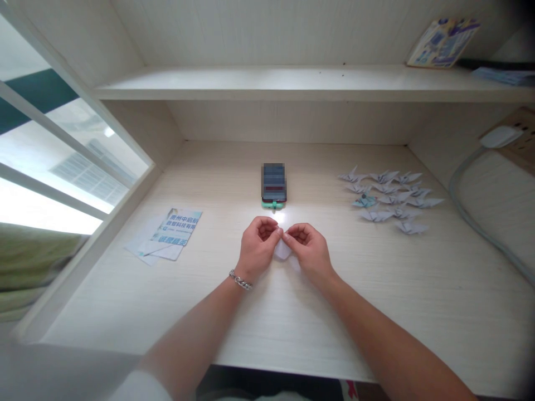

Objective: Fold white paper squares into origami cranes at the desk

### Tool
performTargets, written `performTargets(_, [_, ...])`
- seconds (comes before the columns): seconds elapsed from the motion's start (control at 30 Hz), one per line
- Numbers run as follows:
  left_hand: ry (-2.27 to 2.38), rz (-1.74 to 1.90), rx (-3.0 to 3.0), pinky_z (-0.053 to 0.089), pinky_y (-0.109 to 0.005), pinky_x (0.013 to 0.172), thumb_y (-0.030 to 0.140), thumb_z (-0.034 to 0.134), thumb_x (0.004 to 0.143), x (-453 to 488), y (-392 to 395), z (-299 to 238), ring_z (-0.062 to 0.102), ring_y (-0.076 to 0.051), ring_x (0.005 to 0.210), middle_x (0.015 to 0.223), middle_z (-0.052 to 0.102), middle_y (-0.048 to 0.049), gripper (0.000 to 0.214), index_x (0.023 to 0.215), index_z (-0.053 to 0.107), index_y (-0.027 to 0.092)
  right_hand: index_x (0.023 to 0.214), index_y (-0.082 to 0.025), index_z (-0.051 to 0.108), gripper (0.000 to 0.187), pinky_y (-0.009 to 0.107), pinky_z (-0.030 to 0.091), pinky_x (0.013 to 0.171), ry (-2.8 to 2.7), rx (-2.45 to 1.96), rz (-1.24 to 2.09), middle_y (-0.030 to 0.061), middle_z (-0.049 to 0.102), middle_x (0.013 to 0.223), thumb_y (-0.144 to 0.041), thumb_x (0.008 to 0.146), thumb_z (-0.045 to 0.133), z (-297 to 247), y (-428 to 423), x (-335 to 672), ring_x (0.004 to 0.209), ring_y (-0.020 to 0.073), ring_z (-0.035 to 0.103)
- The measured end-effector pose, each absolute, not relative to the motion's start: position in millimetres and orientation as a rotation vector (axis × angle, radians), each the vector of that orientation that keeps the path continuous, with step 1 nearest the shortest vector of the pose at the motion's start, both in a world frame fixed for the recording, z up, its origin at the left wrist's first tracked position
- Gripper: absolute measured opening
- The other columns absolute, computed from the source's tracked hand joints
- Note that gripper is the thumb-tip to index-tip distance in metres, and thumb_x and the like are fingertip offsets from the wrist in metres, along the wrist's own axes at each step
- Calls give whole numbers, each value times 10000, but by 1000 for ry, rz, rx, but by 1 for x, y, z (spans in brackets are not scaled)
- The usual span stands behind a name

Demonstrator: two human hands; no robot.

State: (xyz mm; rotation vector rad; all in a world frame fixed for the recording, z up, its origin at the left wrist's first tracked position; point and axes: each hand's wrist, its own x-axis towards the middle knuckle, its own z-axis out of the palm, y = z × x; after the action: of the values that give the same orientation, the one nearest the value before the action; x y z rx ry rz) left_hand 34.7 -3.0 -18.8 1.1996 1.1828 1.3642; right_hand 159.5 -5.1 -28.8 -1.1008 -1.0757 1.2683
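Observation:
Near the middle of the desk, a small piece of folded white paper (283, 250) is pinched between both hands. My left hand (258, 245), with a chain bracelet (241, 280) at the wrist, grips its top edge between thumb and fingers. From the other side, my right hand (310, 249) pinches the same edge, its thumb close to the left one. Fingertips partly cover the paper, so its exact folds cannot be made out. Just beyond the hands lies a phone (274, 184) with a green bottom edge.
Several folded paper cranes (387, 199) stand grouped at the right. Loose printed sheets (174, 231) lie at the left. A shelf (259, 81) crosses above the desk, holding a small box (443, 43). A cable (463, 214) runs down the right wall from a plug; a window is at left.

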Motion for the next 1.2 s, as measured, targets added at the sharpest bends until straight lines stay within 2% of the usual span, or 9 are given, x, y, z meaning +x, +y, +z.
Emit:
performTargets(0.23, [1146, 1375, 1162, 474, -241, 680, 224, 649, 691, 33, 13, -24, 583, -110, 719, 782, 586, -25, 220, 839, 502, 154, 763, -185, 544, 312, 278, 468, 566, -1188, -1106, 1423, 22, 604, 684, -409, 614, 702, -34, 8, 164, 634, 155, 567])
performTargets(0.47, [1131, 1410, 1156, 480, -246, 680, 245, 678, 669, 34, 37, -25, 599, -116, 721, 770, 605, -28, 267, 864, 522, 149, 692, -180, 541, 256, 246, 416, 526, -1276, -1094, 1313, -13, 559, 623, -351, 609, 712, -24, 33, 165, 562, 117, 524])
performTargets(0.7, [1075, 1301, 1199, 492, -290, 734, 275, 672, 674, 30, 44, -35, 604, -146, 795, 866, 631, -70, 277, 892, 572, 136, 698, -185, 518, 269, 250, 440, 561, -1158, -1077, 1229, -9, 560, 661, -353, 610, 709, -39, 45, 165, 601, 124, 539])
performTargets(0.97, [1052, 1222, 1250, 506, -308, 720, 257, 672, 672, 28, 45, -41, 601, -143, 769, 824, 621, -61, 295, 922, 571, 136, 706, -192, 516, 242, 260, 455, 568, -1160, -1137, 1071, -8, 559, 675, -353, 636, 684, -43, 46, 166, 606, 128, 542])
performTargets(1.2, [1081, 1258, 1256, 502, -295, 726, 258, 668, 682, 29, 38, -38, 611, -146, 785, 813, 628, -57, 308, 945, 551, 149, 756, -189, 526, 343, 297, 485, 612, -1202, -1078, 1230, -2, 599, 688, -376, 562, 738, -43, 47, 171, 646, 151, 583])
